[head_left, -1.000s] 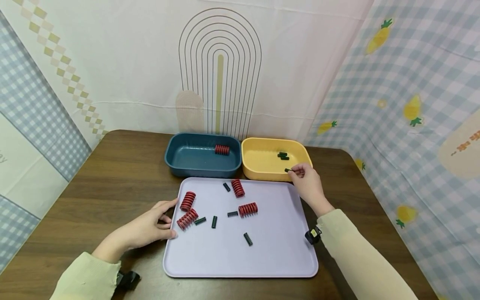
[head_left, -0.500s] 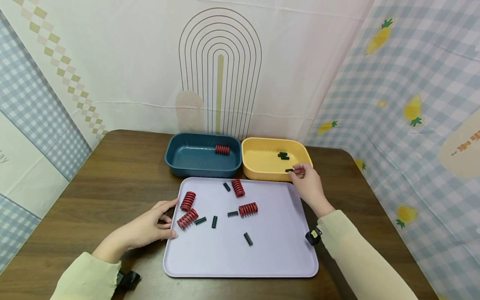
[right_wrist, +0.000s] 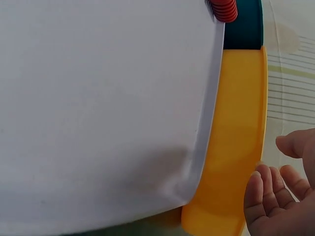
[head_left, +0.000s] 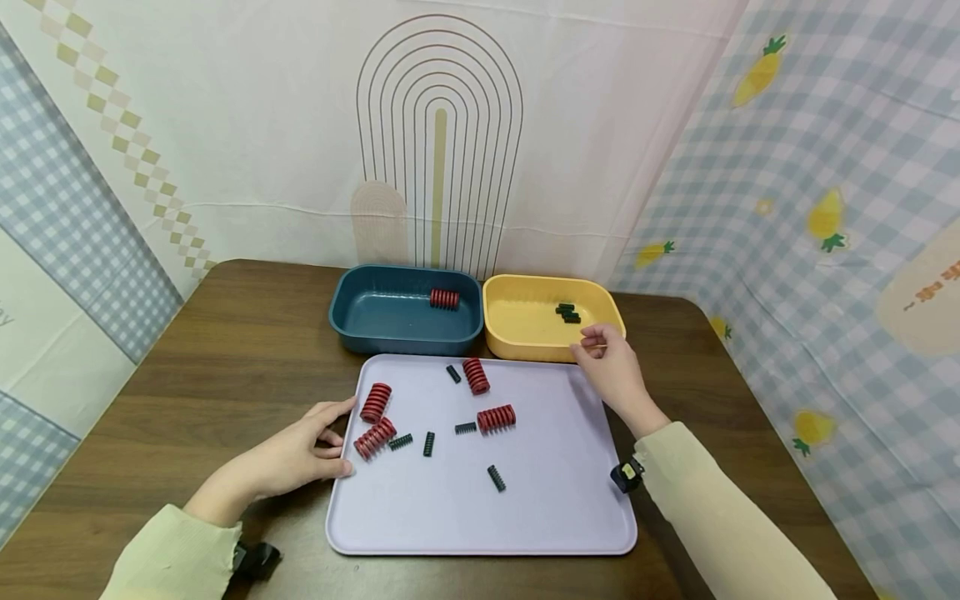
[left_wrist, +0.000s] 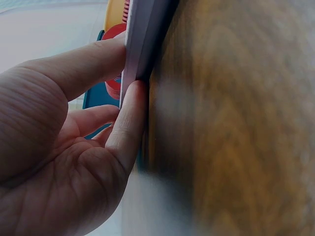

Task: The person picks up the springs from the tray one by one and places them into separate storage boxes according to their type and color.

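My left hand point(head_left: 303, 446) grips the left rim of the lilac tray point(head_left: 562, 517); the left wrist view shows the thumb point(left_wrist: 93, 61) over the rim and a finger point(left_wrist: 129, 118) against its outer side. My right hand point(head_left: 615, 371) is over the near right rim of the yellow bin point(head_left: 517, 343), fingers apart with nothing between them. Inside that bin lie several small dark green springs point(head_left: 570, 314). Larger red springs point(head_left: 497, 418) and small dark green springs point(head_left: 465, 428) are scattered over the tray.
Left of the yellow bin stands a dark blue bin point(head_left: 375, 333), with one red spring point(head_left: 444, 299) in it. Both bins are behind the tray on a brown wooden table point(head_left: 187, 375). A printed cloth point(head_left: 285, 125) hangs at the back.
My right hand has let go of a small dark green spring, which now lies with the others in the yellow bin. The left hand has stayed at the tray.
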### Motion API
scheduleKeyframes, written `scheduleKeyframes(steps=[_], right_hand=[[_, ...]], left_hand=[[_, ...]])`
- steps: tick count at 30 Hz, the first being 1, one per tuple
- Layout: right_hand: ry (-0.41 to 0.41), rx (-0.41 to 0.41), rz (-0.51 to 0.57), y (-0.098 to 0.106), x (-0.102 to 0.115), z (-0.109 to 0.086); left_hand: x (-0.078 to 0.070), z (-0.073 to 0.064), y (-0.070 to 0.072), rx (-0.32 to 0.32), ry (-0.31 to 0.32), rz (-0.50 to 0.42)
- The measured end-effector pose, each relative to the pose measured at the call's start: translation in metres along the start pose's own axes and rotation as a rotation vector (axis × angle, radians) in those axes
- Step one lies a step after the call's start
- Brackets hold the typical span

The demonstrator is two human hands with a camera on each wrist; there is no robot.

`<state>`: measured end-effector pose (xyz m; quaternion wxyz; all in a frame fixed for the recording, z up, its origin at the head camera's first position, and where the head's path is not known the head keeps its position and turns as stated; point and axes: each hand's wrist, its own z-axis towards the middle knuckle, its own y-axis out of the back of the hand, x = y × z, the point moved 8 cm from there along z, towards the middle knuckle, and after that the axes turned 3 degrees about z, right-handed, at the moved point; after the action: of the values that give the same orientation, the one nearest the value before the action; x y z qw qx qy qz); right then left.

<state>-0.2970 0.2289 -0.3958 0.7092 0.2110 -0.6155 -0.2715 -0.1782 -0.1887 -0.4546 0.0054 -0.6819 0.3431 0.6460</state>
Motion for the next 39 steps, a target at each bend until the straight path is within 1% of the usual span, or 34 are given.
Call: scheduleKeyframes(steps=[5,10,15,18,22,29,33,39], right_hand=[[0.039,0.037,0.018,-0.007,0.010,-0.004],[0.078,0.109,0.034,-0.019,0.018,-0.009],[0.124,0.237,0.062,-0.039,0.025,-0.019],[0.148,0.327,0.047,-0.051,0.030,-0.027],[0.157,0.440,0.026,-0.066,0.036,-0.040],[0.167,0.580,0.011,-0.091,0.038,-0.057],[0.176,0.617,-0.025,-0.101,0.035,-0.063],[0.171,0.596,-0.061,-0.104,0.034,-0.064]], left_hand=[[0.000,0.000,0.000,0.002,0.003,0.003],[0.001,0.000,0.000,0.002,0.006,0.000],[0.002,0.000,0.000,0.000,0.004,0.000],[0.002,0.000,0.000,-0.001,0.006,0.003],[0.001,0.000,-0.001,0.002,0.006,0.008],[0.000,-0.001,0.000,0.000,0.012,0.008],[0.000,0.000,0.000,0.002,0.004,0.007],[0.004,0.000,0.000,-0.002,0.022,0.029]])
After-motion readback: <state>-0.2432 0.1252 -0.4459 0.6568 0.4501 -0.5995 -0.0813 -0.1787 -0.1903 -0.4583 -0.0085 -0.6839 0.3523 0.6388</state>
